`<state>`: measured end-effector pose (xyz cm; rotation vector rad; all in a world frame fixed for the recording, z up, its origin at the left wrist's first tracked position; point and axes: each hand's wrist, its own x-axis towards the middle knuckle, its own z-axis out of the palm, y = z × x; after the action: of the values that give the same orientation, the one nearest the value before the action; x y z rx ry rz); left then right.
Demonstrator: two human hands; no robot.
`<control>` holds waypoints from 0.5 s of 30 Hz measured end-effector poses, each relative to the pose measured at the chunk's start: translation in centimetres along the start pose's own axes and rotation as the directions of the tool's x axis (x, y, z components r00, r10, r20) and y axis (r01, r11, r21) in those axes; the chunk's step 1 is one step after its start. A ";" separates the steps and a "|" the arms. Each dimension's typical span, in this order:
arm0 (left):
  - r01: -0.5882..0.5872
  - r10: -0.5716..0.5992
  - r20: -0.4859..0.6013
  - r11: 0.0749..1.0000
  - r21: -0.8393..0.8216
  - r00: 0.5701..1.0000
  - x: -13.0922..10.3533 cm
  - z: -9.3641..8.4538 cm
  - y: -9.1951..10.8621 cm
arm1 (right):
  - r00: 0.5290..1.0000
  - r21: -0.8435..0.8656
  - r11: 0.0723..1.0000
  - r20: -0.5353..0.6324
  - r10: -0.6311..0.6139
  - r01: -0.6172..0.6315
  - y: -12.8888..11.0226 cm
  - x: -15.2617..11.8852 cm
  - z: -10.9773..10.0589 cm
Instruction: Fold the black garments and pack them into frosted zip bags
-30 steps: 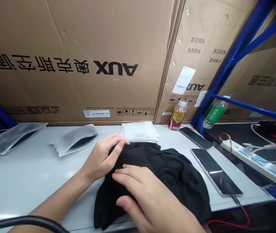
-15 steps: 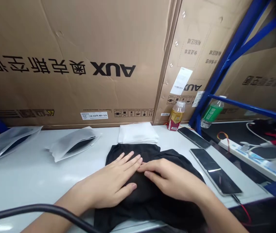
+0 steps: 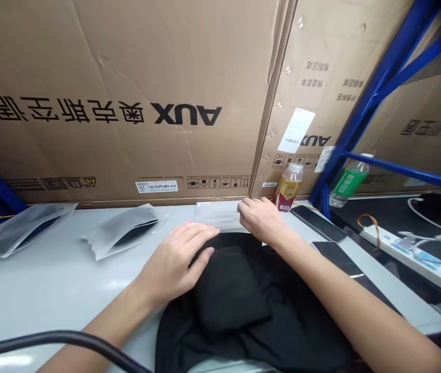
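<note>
Black cloth [image 3: 230, 290] lies on the white table, with a squarish folded part on top of it. My left hand [image 3: 184, 256] is at the cloth's upper left edge, fingers stretched and thumb apart, holding nothing. Beyond the cloth, my right hand [image 3: 261, 217] is at the right end of a stack of white translucent bags [image 3: 218, 215]. Its fingers are curled together at the stack's edge; whether a bag is pinched between them is hidden.
Two frosted bags with dark contents, one [image 3: 127, 233] nearer and one [image 3: 26, 228] farther left, lie on the table [image 3: 69, 290]. Large cartons [image 3: 119, 52] stand behind. Right are a drink bottle [image 3: 288, 187], two phones and a power strip [image 3: 414, 259]. A black cable crosses the lower left.
My right hand has left the cloth and moved up to the white bags. My left hand has lifted and shifted slightly left. The folded part of the cloth is now uncovered.
</note>
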<state>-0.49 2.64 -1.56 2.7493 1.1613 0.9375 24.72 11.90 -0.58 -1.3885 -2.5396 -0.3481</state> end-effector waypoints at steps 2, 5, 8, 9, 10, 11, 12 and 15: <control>0.000 0.005 -0.099 0.999 0.054 0.995 0.2 -0.9 0.8 | 0.998 0.032 0.999 -0.064 -0.013 0.015 -1.4 -2.2 -1.5; 0.043 -0.043 0.002 0.999 0.024 0.999 0.4 -2.4 2.4 | 0.989 0.138 0.983 -0.098 -0.110 0.123 -4.0 -5.9 -2.7; 0.101 -0.070 0.278 0.990 -0.101 0.958 0.3 -3.2 3.3 | 0.984 0.299 0.942 -0.140 -0.112 0.150 -5.9 -8.4 -2.1; 0.109 -0.057 0.348 0.986 -0.130 0.936 0.3 -3.2 3.3 | 0.985 0.353 0.926 -0.153 -0.086 0.135 -6.3 -8.8 -1.7; 0.107 -0.043 0.396 0.984 -0.142 0.917 0.2 -3.0 3.1 | 0.985 0.399 0.909 -0.164 -0.057 0.119 -6.5 -9.1 -1.2; 0.091 -0.024 0.420 0.986 -0.138 0.907 0.2 -2.8 2.8 | 0.985 0.439 0.893 -0.172 -0.027 0.101 -6.6 -9.1 -0.9; 0.066 -0.005 0.429 0.990 -0.127 0.904 0.1 -2.4 2.4 | 0.983 0.477 0.875 -0.182 0.012 0.078 -6.7 -9.1 -0.6; -0.006 0.057 0.428 0.993 -0.120 0.902 0.1 -1.4 1.6 | 0.972 0.550 0.835 -0.178 0.154 -0.031 -6.8 -8.7 -0.3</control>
<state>-0.14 1.25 0.06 2.6876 0.9511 0.3454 23.60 1.33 -3.63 -1.1646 -2.1390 0.2253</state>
